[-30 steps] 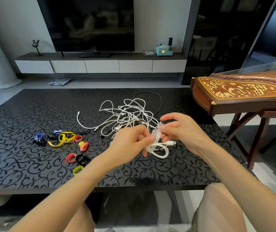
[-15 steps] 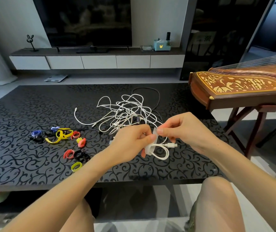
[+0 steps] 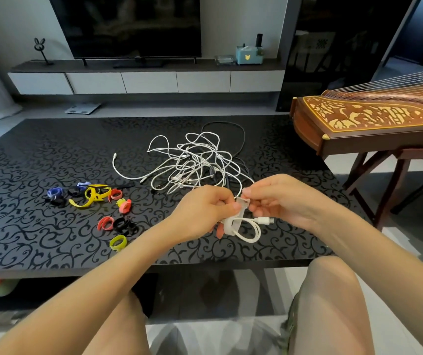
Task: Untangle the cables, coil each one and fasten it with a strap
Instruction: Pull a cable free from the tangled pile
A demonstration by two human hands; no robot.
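Little has shifted in the last second: the view has tipped slightly, and both hands have stayed together above the near part of the tabletop (image 3: 39,155), the right fingertips (image 3: 252,207) working in closer at the strap's free end.

The step in hand looks like the fastening of one finished coil. The left hand (image 3: 202,211) has its grip closed round a small coil of white cable (image 3: 256,220), held clear of the surface, with one loop and the plug (image 3: 266,221) hanging out below and to the right. The right hand (image 3: 289,201) pinches the tail of a white strap (image 3: 241,210), which runs up from the bundle between the two hands. Next, I judge, the tail must be drawn snug round the coil and pressed down on itself (without letting the loops slip out of the left grip).

That cable is short, smooth and glossy white, wound in only a few turns. Much is left to do: farther back lies the tangle of cables (image 3: 195,162), mostly white with a black cable (image 3: 242,135) looping behind it, none yet coiled. To the left of the hands a scatter of coloured straps (image 3: 95,196) waits, rolled or lying loose.
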